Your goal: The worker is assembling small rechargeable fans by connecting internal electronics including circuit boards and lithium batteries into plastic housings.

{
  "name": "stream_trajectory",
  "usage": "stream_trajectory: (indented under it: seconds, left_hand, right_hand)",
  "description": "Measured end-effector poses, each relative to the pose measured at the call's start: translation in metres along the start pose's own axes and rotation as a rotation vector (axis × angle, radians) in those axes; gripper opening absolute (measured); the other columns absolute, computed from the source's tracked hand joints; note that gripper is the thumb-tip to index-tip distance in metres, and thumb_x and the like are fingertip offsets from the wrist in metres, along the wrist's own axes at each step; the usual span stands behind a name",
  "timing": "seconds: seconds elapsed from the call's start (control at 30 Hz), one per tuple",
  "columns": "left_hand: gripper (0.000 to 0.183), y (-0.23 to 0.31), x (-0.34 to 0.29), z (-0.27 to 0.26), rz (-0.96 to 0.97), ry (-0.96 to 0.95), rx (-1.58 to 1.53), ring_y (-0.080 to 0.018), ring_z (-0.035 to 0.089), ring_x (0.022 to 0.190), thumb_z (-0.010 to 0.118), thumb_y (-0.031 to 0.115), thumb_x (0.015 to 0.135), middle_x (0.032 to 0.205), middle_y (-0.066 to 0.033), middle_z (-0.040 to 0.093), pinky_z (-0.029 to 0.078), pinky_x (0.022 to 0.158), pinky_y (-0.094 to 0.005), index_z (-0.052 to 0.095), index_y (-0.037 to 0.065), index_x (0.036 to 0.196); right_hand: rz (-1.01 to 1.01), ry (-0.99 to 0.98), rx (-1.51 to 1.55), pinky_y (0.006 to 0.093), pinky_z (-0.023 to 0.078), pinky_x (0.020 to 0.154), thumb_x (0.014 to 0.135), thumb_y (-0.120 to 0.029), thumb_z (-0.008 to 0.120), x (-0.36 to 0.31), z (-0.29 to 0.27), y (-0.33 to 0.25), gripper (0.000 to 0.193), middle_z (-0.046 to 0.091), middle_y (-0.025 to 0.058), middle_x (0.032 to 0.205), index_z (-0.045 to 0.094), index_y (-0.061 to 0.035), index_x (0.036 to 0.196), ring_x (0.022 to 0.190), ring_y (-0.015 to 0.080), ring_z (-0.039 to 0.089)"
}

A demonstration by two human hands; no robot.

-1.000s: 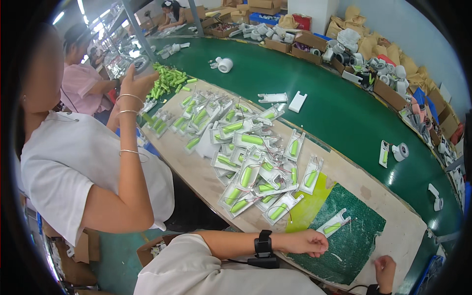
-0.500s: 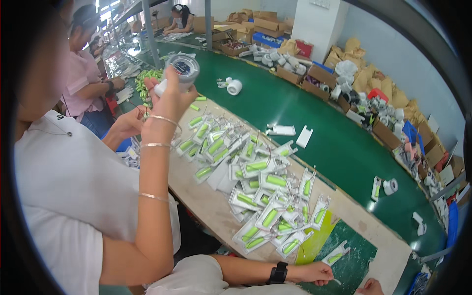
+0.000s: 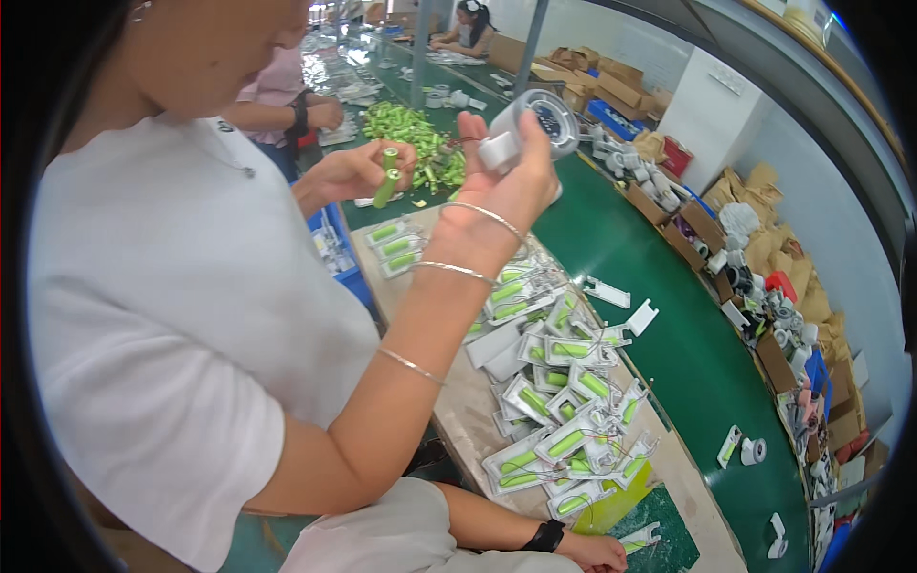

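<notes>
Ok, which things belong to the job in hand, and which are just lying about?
Likely in use:
- white casing with green cell, nearest the left hand
- dark green mat
- piled casings
- loose green cells

Probably just lying about:
- cardboard boxes
- brown bags

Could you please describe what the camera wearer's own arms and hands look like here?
Only the left arm shows: a loose, off-white sleeve leaves the forearm bare, and a plain black band circles the wrist. The left hand wears no glove; finer details are too small to tell. The right hand is out of view.
</notes>
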State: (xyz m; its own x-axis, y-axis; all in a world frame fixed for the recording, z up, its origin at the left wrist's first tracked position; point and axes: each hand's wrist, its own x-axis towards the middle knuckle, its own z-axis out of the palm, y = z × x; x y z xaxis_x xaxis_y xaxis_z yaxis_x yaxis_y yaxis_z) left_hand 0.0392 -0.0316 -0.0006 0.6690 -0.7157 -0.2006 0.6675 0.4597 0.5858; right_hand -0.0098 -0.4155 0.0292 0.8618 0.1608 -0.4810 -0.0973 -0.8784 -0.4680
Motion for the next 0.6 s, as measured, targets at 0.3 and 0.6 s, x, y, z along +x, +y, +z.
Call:
stream_trajectory:
  seconds: [0.3,0.6]
  left_hand:
    - [0.019,-0.018,-0.002,-0.002,-0.011,0.007,0.023,-0.0125,0.056,0.066,0.054,0.020,0.085,0.075,-0.0059,0.059,0.048,0.061,-0.0259,0.058,0.001,0.086]
    - [0.019,-0.017,0.002,-0.003,-0.031,0.004,0.059,-0.0129,0.057,0.067,0.055,0.020,0.086,0.076,-0.0062,0.059,0.049,0.062,-0.0265,0.058,0.001,0.088]
  right_hand:
    - [-0.062,0.014,-0.067,0.0298,0.036,0.042,0.071,-0.009,0.068,0.002,-0.005,-0.013,0.025,0.049,0.0058,0.047,0.049,-0.0029,0.055,0.043,0.0133,0.042]
    - [-0.009,0.056,-0.017,0.0310,0.035,0.042,0.071,-0.011,0.068,-0.002,0.000,-0.010,0.027,0.048,0.0075,0.048,0.048,-0.0019,0.055,0.044,0.0146,0.039]
